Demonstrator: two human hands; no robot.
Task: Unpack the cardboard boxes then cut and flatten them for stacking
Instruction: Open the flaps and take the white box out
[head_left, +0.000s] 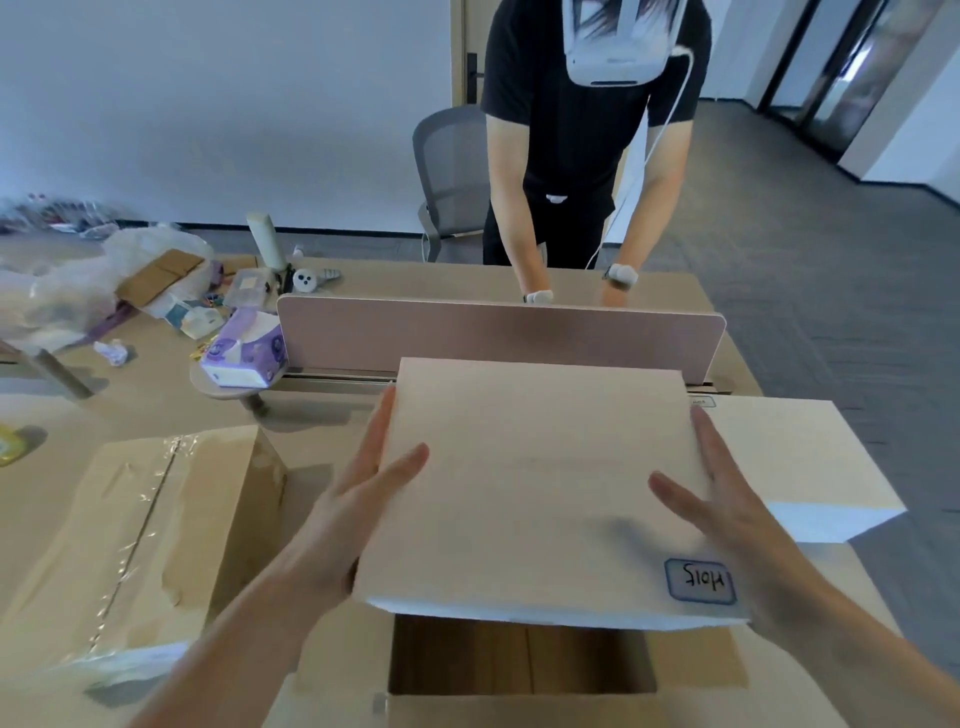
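Note:
I hold a flat pale box (535, 483) with a small blue-framed label above an open cardboard box (519, 660) at the bottom middle. My left hand (358, 499) grips its left edge, thumb on top and fingers along the side. My right hand (722, 499) grips its right edge the same way. The open box's inside looks dark and brown under the lifted box. A second pale box (810, 467) lies on the desk to the right. A taped, closed cardboard box (145, 545) sits at the left.
A pink desk divider (498, 338) runs across behind the boxes. Beyond it stands a person in black (587, 140) wearing a headset, hands at the desk. A purple tissue pack (244, 353), plastic bags (78, 280) and clutter lie at the left. A grey chair (452, 171) stands behind.

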